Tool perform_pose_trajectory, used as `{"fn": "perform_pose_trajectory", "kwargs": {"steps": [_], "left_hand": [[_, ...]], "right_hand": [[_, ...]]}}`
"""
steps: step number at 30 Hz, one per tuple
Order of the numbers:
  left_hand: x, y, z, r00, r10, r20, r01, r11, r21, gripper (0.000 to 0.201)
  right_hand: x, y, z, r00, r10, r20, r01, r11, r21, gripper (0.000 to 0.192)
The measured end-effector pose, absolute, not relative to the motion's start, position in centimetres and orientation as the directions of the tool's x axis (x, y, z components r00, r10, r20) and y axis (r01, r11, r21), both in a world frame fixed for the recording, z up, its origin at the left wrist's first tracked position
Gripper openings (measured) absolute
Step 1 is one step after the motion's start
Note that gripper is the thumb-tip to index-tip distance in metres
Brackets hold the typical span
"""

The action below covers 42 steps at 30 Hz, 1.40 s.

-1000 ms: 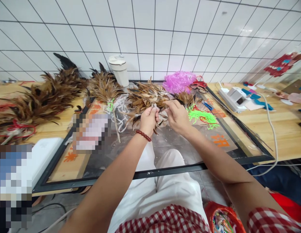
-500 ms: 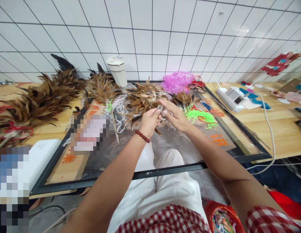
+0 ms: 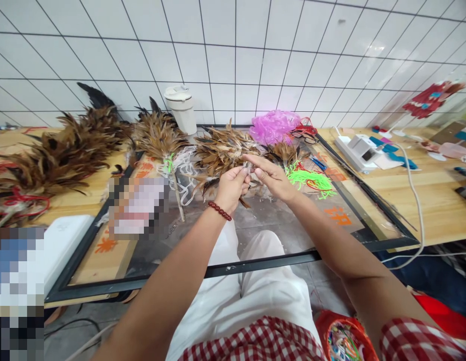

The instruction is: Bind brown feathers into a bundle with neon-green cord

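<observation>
- Left hand [image 3: 230, 188], red bead bracelet [image 3: 220, 211] on the wrist: grip clamped round the stem end of a brown feather bundle [image 3: 221, 150], held just above the glass-topped frame [image 3: 255, 263] on the desk [image 3: 424, 200].
- Right hand [image 3: 274, 179]: fingers touching the same stem end, thumb and forefinger pinched together at the binding, right against the left thumb. Whether a thread or a single feather sits between them, cannot tell; too small.
- The bundle fans away from the person toward the tiled wall [image 3: 233, 50], its tips spread wide.
- Left of the bundle: a finished feather duster [image 3: 160, 135] on a stick, with green and white cord at its neck.
- Far left on the desk: a heap of darker brown feathers [image 3: 60, 155], with red cord among them.
- Behind the duster: a white lidded cup [image 3: 182, 110], upright against the wall.
- Right of the hands: neon green strings [image 3: 311, 179] in a loose tangle on the glass; behind them, crumpled pink plastic [image 3: 274, 126].
- Farther right: a white device [image 3: 359, 150] with a white cable [image 3: 415, 200] trailing over the desk edge.
- Bottom right, by the person's knee: a red basket [image 3: 343, 341] with coloured bits inside.
</observation>
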<state>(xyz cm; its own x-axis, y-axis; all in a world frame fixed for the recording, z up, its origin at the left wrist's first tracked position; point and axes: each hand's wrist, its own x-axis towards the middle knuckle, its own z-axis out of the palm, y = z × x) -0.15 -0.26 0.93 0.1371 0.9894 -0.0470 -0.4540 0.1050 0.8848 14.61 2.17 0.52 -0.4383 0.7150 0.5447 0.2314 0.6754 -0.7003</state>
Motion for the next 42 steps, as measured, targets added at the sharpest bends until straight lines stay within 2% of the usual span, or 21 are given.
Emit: {"fn": "perform_pose_trajectory", "kwargs": {"steps": [6, 10, 15, 19, 26, 30, 34, 39, 42], "left_hand": [[0.0, -0.3, 0.6, 0.142, 0.989, -0.047, -0.449, 0.107, 0.887, 0.026], [0.0, -0.2, 0.6, 0.136, 0.988, -0.068, -0.442, 0.122, 0.889, 0.026], [0.0, -0.5, 1.0, 0.212, 0.975, -0.060, -0.438, 0.150, 0.887, 0.022], [0.0, -0.7, 1.0, 0.265, 0.963, -0.052, -0.427, 0.166, 0.889, 0.019], [0.3, -1.0, 1.3, 0.279, 0.959, -0.054, -0.408, 0.170, 0.897, 0.027], [0.2, -1.0, 1.1, 0.307, 0.951, -0.049, -0.432, 0.185, 0.883, 0.024], [0.1, -0.9, 0.8, 0.351, 0.936, -0.039, -0.473, 0.213, 0.855, 0.024], [0.2, -0.8, 1.0, 0.237, 0.968, -0.078, -0.390, 0.168, 0.905, 0.032], [0.1, -0.8, 1.0, 0.228, 0.970, -0.084, -0.351, 0.163, 0.922, 0.029]], "right_hand": [[14.7, 2.0, 0.9, -0.464, 0.703, 0.539, 0.220, 0.681, -0.699, 0.047], [14.9, 2.4, 0.7, -0.447, 0.735, 0.510, 0.181, 0.633, -0.753, 0.046], [15.1, 2.9, 0.0, -0.376, 0.834, 0.403, -0.004, 0.434, -0.901, 0.047], [15.1, 2.7, 0.2, -0.395, 0.869, 0.299, -0.100, 0.282, -0.954, 0.045], [14.3, 2.0, 0.7, -0.400, 0.886, 0.236, -0.182, 0.176, -0.967, 0.039], [13.5, 1.8, 0.7, -0.318, 0.926, 0.204, -0.263, 0.120, -0.957, 0.027], [12.9, 1.7, 0.7, -0.244, 0.956, 0.160, -0.274, 0.090, -0.957, 0.026], [12.2, 1.8, 0.2, -0.191, 0.975, 0.111, -0.335, 0.041, -0.941, 0.028], [11.8, 1.7, -0.2, -0.198, 0.977, 0.075, -0.373, -0.004, -0.928, 0.029]]}}
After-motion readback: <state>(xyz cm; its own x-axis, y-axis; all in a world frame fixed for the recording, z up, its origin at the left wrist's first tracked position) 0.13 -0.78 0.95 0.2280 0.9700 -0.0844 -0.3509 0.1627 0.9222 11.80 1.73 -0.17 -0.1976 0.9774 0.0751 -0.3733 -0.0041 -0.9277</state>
